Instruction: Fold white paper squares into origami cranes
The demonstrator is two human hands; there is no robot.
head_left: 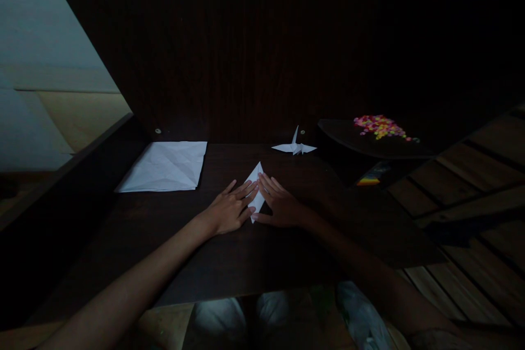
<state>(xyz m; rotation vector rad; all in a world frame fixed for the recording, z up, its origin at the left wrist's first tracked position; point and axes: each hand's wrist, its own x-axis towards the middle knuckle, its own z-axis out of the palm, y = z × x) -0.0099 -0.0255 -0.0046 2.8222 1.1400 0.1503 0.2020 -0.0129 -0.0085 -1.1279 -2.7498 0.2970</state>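
Note:
A white sheet of paper folded into a narrow diamond (pixel 256 202) lies on the dark desk, its sharp tip pointing away from me. My left hand (pixel 232 210) rests on its left side with the fingers stretched out across the paper. From the right, my right hand (pixel 283 205) lays its fingertips along the opposite edge, thumb near the lower point. Both hands press down flat and partly cover the fold. Beyond them, close to the back panel, stands a folded white paper crane (pixel 296 147) with its wings spread.
Creased square white sheets (pixel 168 167) lie at the desk's left, beside a low side board (pixel 69 169). A small dark shelf (pixel 340 134) on the right bears a heap of colourful small pieces (pixel 381 127). The tall back panel (pixel 229 49) rises behind the desk.

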